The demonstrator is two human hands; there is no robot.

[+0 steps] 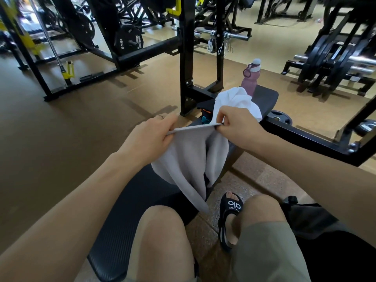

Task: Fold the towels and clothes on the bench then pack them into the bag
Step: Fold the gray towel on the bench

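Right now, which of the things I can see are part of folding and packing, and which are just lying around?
Part of the job:
grey towel, held taut between left hand and right hand
white cloth heaped on the bench
dark bag by the right knee

Just lying about:
pink bottle
weight plate on the floor
15 kg plate

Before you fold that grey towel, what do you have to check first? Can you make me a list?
1. Left hand grips the grey towel edge: ok.
2. Right hand pinches the other end: ok.
3. Top edge pulled straight: ok.
4. Towel hanging flat: not ok, it bunches in the middle.
5. Free bench space to lay it: ok.
6. Bag open and ready: cannot tell.
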